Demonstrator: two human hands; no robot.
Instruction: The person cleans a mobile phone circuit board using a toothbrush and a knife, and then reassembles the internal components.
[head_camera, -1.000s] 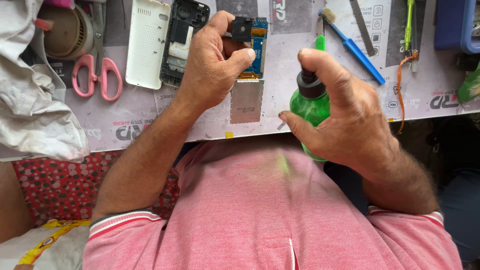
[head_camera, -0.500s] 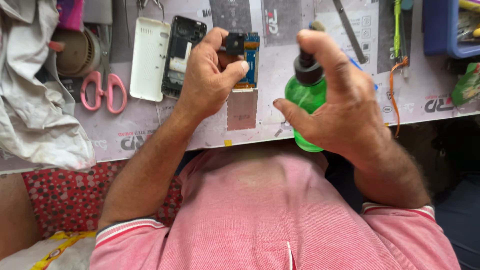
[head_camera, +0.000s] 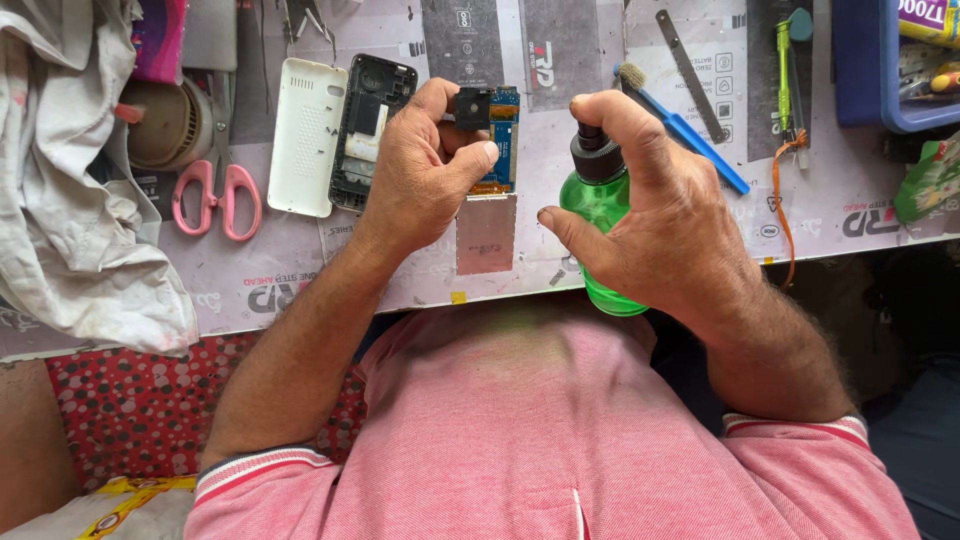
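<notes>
The left hand (head_camera: 425, 175) sits near the middle of the counter (head_camera: 300, 270), its grip pinched on a small circuit board (head_camera: 500, 135) with a black square part at its top; thumb and fingers press the board from both sides. A grey screen panel (head_camera: 486, 233) hangs from the board toward 6 o'clock, lying flat on the counter. At 3 o'clock from it, the right hand (head_camera: 655, 215) wraps a green spray bottle (head_camera: 600, 235), fingers closed around its body and the forefinger resting on the black spray cap (head_camera: 597, 158). The bottle stands upright, just beside the board but apart from it.

At 9 o'clock from the left hand lie a black phone frame (head_camera: 368, 125) and a white back cover (head_camera: 305, 135), side by side. Farther toward 9 o'clock are pink scissors (head_camera: 215, 195) and a crumpled grey cloth (head_camera: 70, 190). At 1 o'clock from the right hand lies a blue brush (head_camera: 685, 130).
</notes>
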